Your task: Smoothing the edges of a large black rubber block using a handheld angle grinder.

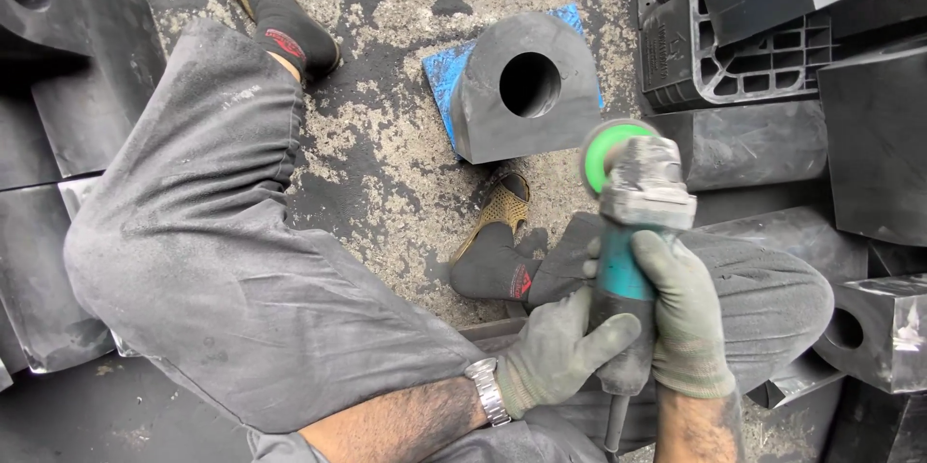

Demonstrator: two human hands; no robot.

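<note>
Both hands [618, 328] clasp grinder [632, 222]; disc clear of block [521, 86] edge.

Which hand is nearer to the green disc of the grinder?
Right. The right hand grips the grinder body just below the green disc; the left hand holds lower, farther back.

One angle grinder [632, 231], with one green disc [608, 149]; two gloved hands, left [555, 352] and right [686, 313], both on it; one wristwatch [488, 391]; one blue mat [449, 77]; one black plastic crate [734, 48]; two sandalled feet; three black blocks showing a round hole, the nearest [521, 86] on the mat.
</note>
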